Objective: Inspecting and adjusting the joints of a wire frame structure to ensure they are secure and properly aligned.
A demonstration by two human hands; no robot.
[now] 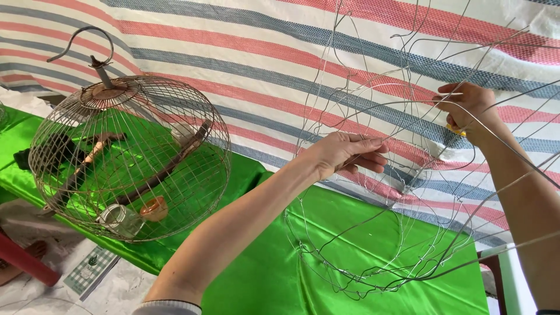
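- A finished round wire birdcage [131, 157] with a hook on top stands at the left on the bench [274, 274], which is draped in glossy green cloth.
- Inside the finished cage: brown wooden perches [169, 166], a small clear glass jar [121, 220] and a small orange cup [154, 208], both low near the cage wall.
- A woven tarpaulin with red, blue and white stripes [262, 64] hangs behind the bench and fills the background.
- At lower left, beyond the bench edge, a red bar [26, 261] and a small checked packet [90, 269] lie on the pale floor.
- The unfinished cage frame of thin bare silver wire [379, 245] sits right of centre; its ring base rests on the green cloth, and loose wire ends rise up and fan out to the right.
- These loose strands cross in front of both hands and partly screen the right forearm.
- Left hand [344, 154]: arm stretched up from lower left, palm down, fingers [370, 158] drawn together and pinching a wire of the frame's upper part.
- Right hand [469, 111]: raised higher at the right, forearm almost vertical, fingers curled around wire strands and a small yellow object [457, 129]; what that object is cannot be told.
- The two hands are apart, each on a different part of the same frame.
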